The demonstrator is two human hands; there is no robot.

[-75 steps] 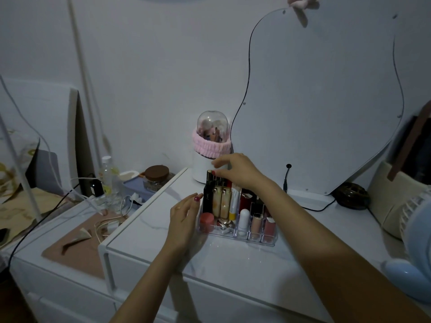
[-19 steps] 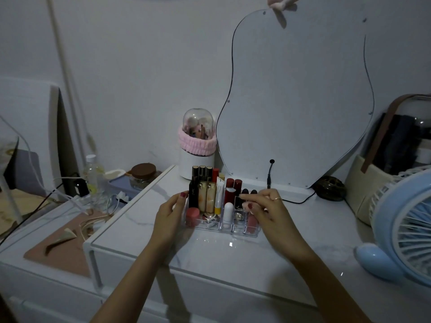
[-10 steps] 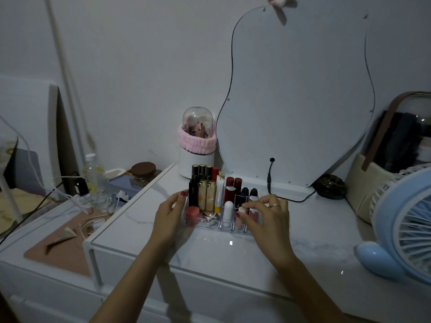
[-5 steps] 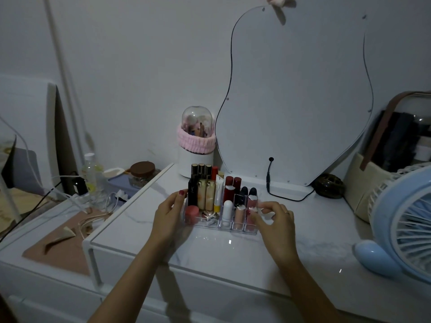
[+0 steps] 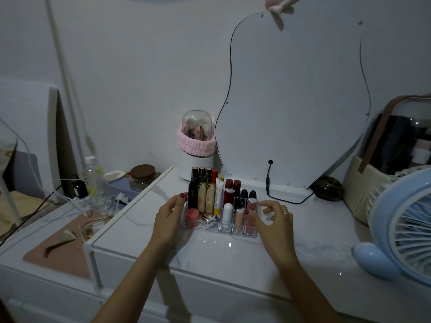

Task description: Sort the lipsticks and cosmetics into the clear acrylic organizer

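1. Your left hand point(image 5: 168, 216) rested against the left end of the clear acrylic organizer point(image 5: 210, 227), fingers loosely curved along its side wall and thumb up near the back corner; it braced the tray and gripped nothing else.
2. Your right hand point(image 5: 275, 221) sat at the organizer's right end with the fingers spread and half curled. Its thumb touched the front right compartments by the pink lip-gloss tubes point(image 5: 239, 220); I could not tell whether it pinched one of them.
3. The organizer stood on the white marble-patterned desktop point(image 5: 221, 255), near its middle, in front of the pear-shaped white-backed mirror point(image 5: 293, 101).
4. Inside it, the tall black-and-gold lipstick tubes point(image 5: 201, 173) stood upright in the back row, with dark red lipsticks point(image 5: 232, 186) to their right.
5. A white tube with a yellow cap point(image 5: 218, 197) stood in the middle row, a small round pink pot point(image 5: 192, 215) lay at the front left, and a white rounded stick point(image 5: 227, 213) stood near the centre front.
6. A pale blue desk fan point(image 5: 401, 229) stood well apart on the right.
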